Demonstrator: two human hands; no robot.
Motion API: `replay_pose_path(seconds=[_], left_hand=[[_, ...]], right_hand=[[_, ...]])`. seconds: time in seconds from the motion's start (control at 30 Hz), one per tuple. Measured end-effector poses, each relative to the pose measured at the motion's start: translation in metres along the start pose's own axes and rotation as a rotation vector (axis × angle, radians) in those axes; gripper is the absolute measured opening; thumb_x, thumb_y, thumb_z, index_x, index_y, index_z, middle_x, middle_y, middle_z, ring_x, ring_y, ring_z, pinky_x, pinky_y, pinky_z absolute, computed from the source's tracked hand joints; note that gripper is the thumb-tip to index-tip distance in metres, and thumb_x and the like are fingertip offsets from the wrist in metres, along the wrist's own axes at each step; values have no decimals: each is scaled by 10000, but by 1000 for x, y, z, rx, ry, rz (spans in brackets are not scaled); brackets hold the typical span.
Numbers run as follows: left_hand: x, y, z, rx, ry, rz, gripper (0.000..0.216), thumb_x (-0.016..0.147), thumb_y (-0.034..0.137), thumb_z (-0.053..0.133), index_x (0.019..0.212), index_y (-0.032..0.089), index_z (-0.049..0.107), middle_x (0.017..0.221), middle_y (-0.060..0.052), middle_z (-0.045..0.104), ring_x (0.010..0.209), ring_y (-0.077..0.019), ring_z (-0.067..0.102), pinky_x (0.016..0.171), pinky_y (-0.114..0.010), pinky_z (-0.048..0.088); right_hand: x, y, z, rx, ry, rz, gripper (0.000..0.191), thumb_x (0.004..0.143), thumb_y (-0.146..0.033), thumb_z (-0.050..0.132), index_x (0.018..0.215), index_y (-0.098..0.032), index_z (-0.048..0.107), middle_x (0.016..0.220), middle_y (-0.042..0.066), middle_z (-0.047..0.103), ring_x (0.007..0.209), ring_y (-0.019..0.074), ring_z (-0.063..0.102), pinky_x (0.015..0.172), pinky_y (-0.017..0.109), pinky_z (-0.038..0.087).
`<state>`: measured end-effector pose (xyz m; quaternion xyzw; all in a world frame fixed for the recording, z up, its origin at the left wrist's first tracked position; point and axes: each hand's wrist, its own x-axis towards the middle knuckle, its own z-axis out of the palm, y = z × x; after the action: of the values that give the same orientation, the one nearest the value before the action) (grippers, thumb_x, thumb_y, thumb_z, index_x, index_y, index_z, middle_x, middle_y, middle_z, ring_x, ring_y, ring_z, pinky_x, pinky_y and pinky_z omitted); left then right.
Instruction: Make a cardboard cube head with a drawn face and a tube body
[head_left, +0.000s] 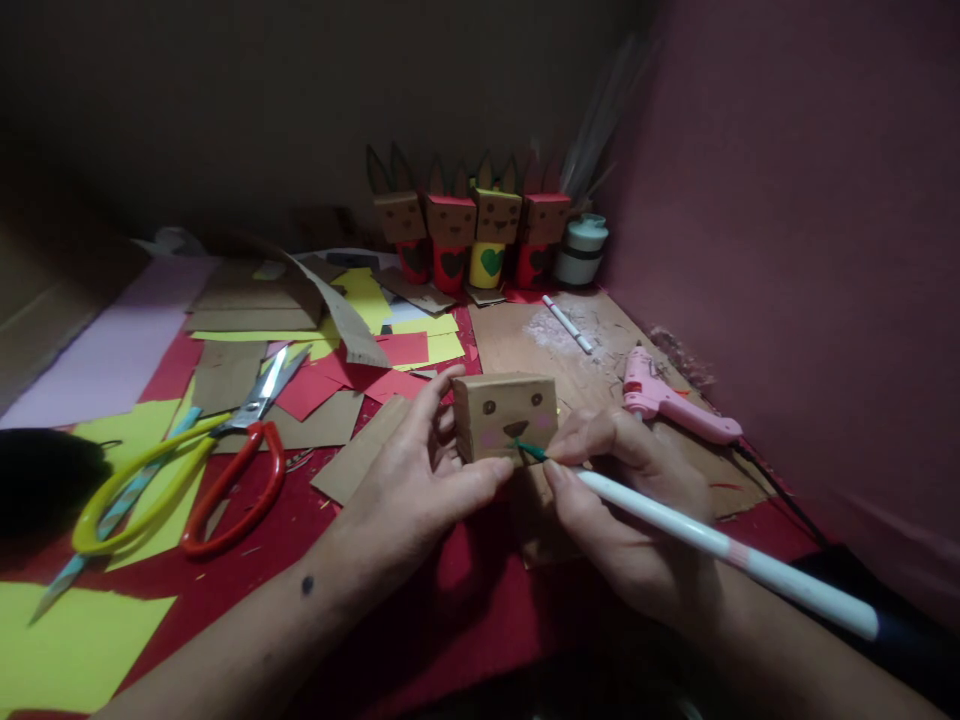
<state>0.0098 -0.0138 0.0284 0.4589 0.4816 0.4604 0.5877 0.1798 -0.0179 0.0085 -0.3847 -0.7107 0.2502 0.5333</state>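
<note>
My left hand (pixel 424 470) grips a small cardboard box (pixel 501 408) from its left side and lower edge, fingers behind and thumb in front. The box front bears two drawn eyes, pinkish cheeks and a dark nose. In my right hand (pixel 637 490) is a white marker (pixel 675 525) with a green tip, pinched near that tip. The tip meets the box just below the nose. Under the box, a piece of cardboard (pixel 546 525) lies on the red tabletop.
At left lie large scissors (pixel 232 430) with yellow and red handles, among paper and cardboard scraps (pixel 322 420). Several cups with box heads (pixel 491 215) stand at the back beside a pale jar (pixel 583 250). A pink glue gun (pixel 675 400) and another marker (pixel 568 324) lie at right near the wall.
</note>
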Motion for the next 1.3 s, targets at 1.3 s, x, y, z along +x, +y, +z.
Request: replay_pose_path(seconds=[1.3], left_hand=[[1,-3,-3,-139,-38,-35,964,761,195,816,1558,220,273,1433,-127,604,1285,-284,591,979,-289,528]], right_hand=[[-3,-5,1,141,179,65,147,826,-111,632,823,-256,603,676,-33,594,575,141,582,482,243,455]])
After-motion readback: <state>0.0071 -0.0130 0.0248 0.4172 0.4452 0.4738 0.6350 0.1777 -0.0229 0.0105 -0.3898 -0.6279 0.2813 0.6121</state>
